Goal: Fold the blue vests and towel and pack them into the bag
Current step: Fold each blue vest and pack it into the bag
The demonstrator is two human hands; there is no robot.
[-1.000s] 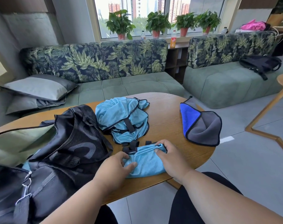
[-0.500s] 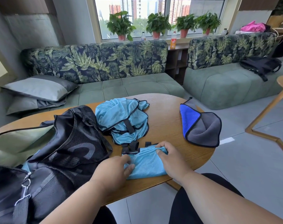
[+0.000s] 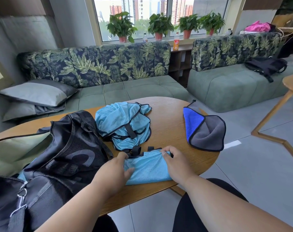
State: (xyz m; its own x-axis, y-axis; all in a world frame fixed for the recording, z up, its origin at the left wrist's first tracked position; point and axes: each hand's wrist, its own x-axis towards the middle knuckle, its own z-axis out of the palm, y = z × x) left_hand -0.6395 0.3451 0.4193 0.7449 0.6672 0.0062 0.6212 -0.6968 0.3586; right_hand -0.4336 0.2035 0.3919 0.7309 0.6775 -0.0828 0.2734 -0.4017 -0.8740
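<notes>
The black bag runs off the picture's left and bottom edges at the table's left end, its inside unseen. Both hands cover the folded vest's side edges. Bottle labels on the windowsill stay unreadable.

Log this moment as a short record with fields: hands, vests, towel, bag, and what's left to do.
left hand: grips the left edge of the folded vest
right hand: pinches the vest's far right corner
folded vest: on the table at its near edge, between the hands
other vest: bunched, unfolded, mid-table
towel: blue and grey, loosely folded, near the table's right end
bag: black mesh, on the table's left
left to do: neither vest nor towel is in the bag yet
</notes>
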